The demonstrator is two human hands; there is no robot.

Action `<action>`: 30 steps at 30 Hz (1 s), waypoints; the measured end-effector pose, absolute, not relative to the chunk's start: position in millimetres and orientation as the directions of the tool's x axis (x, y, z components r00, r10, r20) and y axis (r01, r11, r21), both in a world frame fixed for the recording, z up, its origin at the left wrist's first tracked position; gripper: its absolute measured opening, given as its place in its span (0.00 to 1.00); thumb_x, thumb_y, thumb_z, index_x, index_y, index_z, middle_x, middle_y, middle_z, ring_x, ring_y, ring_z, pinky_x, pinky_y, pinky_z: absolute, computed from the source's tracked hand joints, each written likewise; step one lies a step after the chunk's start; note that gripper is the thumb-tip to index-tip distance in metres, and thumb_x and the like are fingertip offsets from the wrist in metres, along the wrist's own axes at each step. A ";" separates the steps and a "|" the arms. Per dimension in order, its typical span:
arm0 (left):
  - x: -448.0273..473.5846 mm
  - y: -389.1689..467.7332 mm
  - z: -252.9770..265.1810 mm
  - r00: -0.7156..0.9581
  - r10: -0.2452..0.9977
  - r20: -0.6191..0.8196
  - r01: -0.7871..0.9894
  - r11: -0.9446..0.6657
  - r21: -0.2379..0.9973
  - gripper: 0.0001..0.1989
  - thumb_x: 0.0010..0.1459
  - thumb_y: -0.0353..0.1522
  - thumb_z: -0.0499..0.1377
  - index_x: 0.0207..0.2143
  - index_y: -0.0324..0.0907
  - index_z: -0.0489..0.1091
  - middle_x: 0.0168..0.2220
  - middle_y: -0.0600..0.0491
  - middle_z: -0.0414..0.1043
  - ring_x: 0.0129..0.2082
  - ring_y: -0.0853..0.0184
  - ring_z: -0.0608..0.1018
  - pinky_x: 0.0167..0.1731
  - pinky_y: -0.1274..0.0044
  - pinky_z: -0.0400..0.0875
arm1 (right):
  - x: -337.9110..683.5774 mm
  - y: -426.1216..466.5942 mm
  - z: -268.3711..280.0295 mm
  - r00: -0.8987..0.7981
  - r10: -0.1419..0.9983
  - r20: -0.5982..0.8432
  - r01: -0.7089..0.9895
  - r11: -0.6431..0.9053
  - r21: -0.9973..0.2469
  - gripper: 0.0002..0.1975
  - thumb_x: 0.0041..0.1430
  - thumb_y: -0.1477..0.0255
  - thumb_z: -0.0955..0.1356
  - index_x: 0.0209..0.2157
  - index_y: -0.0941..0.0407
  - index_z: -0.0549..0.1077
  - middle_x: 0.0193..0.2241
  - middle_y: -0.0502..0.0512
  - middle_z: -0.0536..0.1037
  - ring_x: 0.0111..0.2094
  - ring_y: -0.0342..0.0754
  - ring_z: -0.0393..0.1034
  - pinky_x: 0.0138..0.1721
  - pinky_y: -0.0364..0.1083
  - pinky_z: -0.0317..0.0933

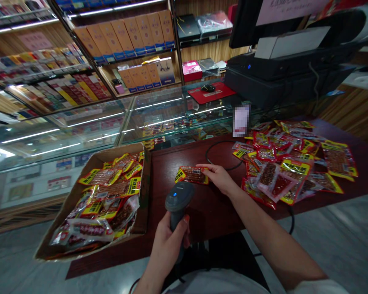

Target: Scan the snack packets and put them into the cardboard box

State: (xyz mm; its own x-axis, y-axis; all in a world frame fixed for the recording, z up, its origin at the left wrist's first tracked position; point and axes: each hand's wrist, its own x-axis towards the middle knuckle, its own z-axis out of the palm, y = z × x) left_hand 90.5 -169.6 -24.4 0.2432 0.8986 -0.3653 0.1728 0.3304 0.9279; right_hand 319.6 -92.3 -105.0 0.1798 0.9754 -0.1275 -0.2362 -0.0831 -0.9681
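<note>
My left hand [170, 241] is wrapped round the handle of a dark grey barcode scanner [180, 197], which shows a small blue light on its head. Just beyond the scanner, a small snack packet [194, 174] in yellow and red lies at the tabletop, its printed barcode facing up. The fingers of my right hand [219, 178] pinch the right end of this packet. To the left stands a cardboard box [144, 196] filled with similar snack packets [106, 179]. On the right, a loose heap of snack packets [296, 173] spreads over the table.
Behind the dark red wooden table [171, 153] runs a glass display counter [110, 122]. A red mouse pad [214, 94] with a black mouse [207, 87] lies on it, beside a black till [263, 77]. A black cable [209, 149] loops over the table. Shelves of boxes [125, 36] stand behind.
</note>
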 end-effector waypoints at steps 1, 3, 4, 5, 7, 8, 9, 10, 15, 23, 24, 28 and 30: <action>91.5 -169.8 -22.9 0.243 0.896 -0.372 0.172 0.337 0.925 0.20 0.51 0.44 0.65 0.39 0.38 0.71 0.19 0.60 0.67 0.13 0.72 0.70 0.14 0.81 0.63 | 319.2 -92.1 -104.8 0.174 0.975 -0.137 -0.263 -0.088 -0.961 0.20 0.49 0.61 0.74 0.44 0.53 0.82 0.39 0.54 0.84 0.41 0.52 0.79 0.48 0.52 0.70; 92.6 -170.3 -22.0 0.243 0.892 -0.381 0.174 0.346 0.922 0.21 0.51 0.44 0.65 0.41 0.38 0.71 0.19 0.60 0.67 0.13 0.72 0.69 0.14 0.81 0.63 | 318.4 -91.8 -103.9 0.165 0.973 -0.160 -0.303 -0.104 -0.947 0.21 0.48 0.60 0.74 0.44 0.53 0.82 0.38 0.54 0.84 0.42 0.52 0.79 0.48 0.52 0.71; 92.8 -170.5 -22.2 0.239 0.892 -0.383 0.174 0.348 0.921 0.22 0.51 0.44 0.65 0.41 0.38 0.71 0.19 0.60 0.67 0.13 0.73 0.69 0.14 0.81 0.63 | 318.0 -91.8 -103.3 0.163 0.972 -0.170 -0.316 -0.112 -0.942 0.21 0.48 0.60 0.75 0.44 0.53 0.82 0.38 0.54 0.84 0.42 0.52 0.79 0.48 0.52 0.71; 92.8 -170.8 -22.5 0.235 0.893 -0.383 0.174 0.349 0.921 0.22 0.51 0.45 0.65 0.41 0.38 0.71 0.19 0.60 0.67 0.13 0.73 0.69 0.14 0.81 0.63 | 317.6 -91.8 -102.6 0.161 0.971 -0.179 -0.328 -0.119 -0.937 0.21 0.48 0.60 0.75 0.43 0.53 0.82 0.38 0.54 0.84 0.42 0.52 0.79 0.48 0.52 0.71; 92.5 -171.3 -23.4 0.227 0.898 -0.378 0.173 0.345 0.923 0.21 0.51 0.44 0.65 0.40 0.38 0.71 0.19 0.60 0.67 0.13 0.73 0.69 0.14 0.81 0.64 | 316.7 -91.9 -101.0 0.158 0.968 -0.197 -0.356 -0.130 -0.925 0.20 0.48 0.60 0.75 0.42 0.53 0.83 0.38 0.54 0.85 0.41 0.52 0.79 0.49 0.53 0.71; 92.4 -171.6 -23.7 0.225 0.900 -0.373 0.171 0.340 0.925 0.21 0.51 0.44 0.65 0.40 0.38 0.71 0.19 0.60 0.68 0.13 0.73 0.69 0.14 0.81 0.64 | 316.3 -92.0 -100.2 0.155 0.966 -0.205 -0.372 -0.135 -0.918 0.19 0.48 0.61 0.75 0.42 0.53 0.83 0.38 0.55 0.85 0.40 0.53 0.79 0.48 0.53 0.71; 92.2 -172.0 -24.0 0.226 0.902 -0.368 0.169 0.335 0.927 0.21 0.51 0.44 0.65 0.40 0.38 0.71 0.19 0.60 0.68 0.13 0.73 0.69 0.14 0.81 0.64 | 315.9 -92.1 -99.3 0.154 0.965 -0.214 -0.385 -0.141 -0.912 0.18 0.48 0.62 0.75 0.41 0.54 0.83 0.38 0.55 0.85 0.39 0.53 0.80 0.48 0.53 0.71; 92.1 -172.4 -24.2 0.229 0.904 -0.362 0.167 0.330 0.929 0.20 0.51 0.44 0.65 0.40 0.38 0.71 0.19 0.60 0.68 0.13 0.73 0.69 0.14 0.81 0.64 | 315.6 -92.3 -98.3 0.152 0.963 -0.222 -0.396 -0.147 -0.907 0.18 0.48 0.62 0.75 0.41 0.54 0.83 0.38 0.56 0.85 0.39 0.53 0.80 0.48 0.53 0.71; 92.6 -172.5 -25.4 0.251 0.901 -0.354 0.167 0.320 0.933 0.19 0.52 0.44 0.65 0.38 0.39 0.71 0.18 0.61 0.66 0.13 0.73 0.69 0.14 0.82 0.63 | 315.3 -92.8 -93.4 0.142 0.962 -0.235 -0.398 -0.162 -0.903 0.16 0.50 0.65 0.74 0.41 0.54 0.83 0.38 0.56 0.85 0.39 0.52 0.79 0.47 0.52 0.72; 85.0 -169.5 -45.4 0.244 0.876 -0.415 0.036 0.419 0.907 0.24 0.52 0.47 0.64 0.44 0.38 0.69 0.19 0.62 0.67 0.11 0.74 0.68 0.12 0.82 0.62 | 317.0 -97.1 -90.4 0.180 0.942 -0.282 -0.515 -0.153 -0.843 0.15 0.49 0.66 0.75 0.41 0.54 0.82 0.39 0.55 0.85 0.39 0.50 0.80 0.42 0.46 0.72; 82.7 -169.6 -50.3 0.231 0.872 -0.431 0.004 0.442 0.897 0.25 0.52 0.47 0.64 0.44 0.38 0.69 0.19 0.62 0.67 0.11 0.74 0.68 0.12 0.82 0.62 | 314.5 -95.4 -85.6 0.175 0.943 -0.284 -0.544 -0.148 -0.826 0.15 0.50 0.67 0.75 0.41 0.55 0.82 0.39 0.56 0.85 0.39 0.50 0.80 0.41 0.46 0.72; 74.2 -168.2 -66.6 0.167 0.869 -0.465 -0.095 0.484 0.870 0.27 0.51 0.48 0.65 0.45 0.39 0.68 0.20 0.62 0.68 0.11 0.74 0.68 0.12 0.83 0.61 | 278.5 -69.8 -48.5 0.050 0.978 -0.204 -0.598 -0.134 -0.790 0.14 0.53 0.69 0.73 0.43 0.55 0.81 0.40 0.56 0.84 0.39 0.50 0.79 0.41 0.47 0.73; 71.3 -166.7 -71.1 0.161 0.870 -0.465 -0.119 0.485 0.866 0.27 0.51 0.49 0.65 0.45 0.39 0.68 0.20 0.62 0.68 0.12 0.75 0.68 0.12 0.83 0.61 | 243.1 -47.4 -26.7 -0.043 0.992 -0.122 -0.618 -0.123 -0.777 0.15 0.56 0.68 0.72 0.45 0.54 0.79 0.41 0.55 0.84 0.42 0.51 0.78 0.44 0.49 0.73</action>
State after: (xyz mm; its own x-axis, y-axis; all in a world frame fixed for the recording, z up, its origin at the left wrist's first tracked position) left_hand 71.3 -166.7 -71.1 0.1613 0.8704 -0.4651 -0.1195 0.4851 0.8663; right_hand 243.1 -47.4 -26.7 -0.0432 0.9916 -0.1222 -0.6176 -0.1227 -0.7769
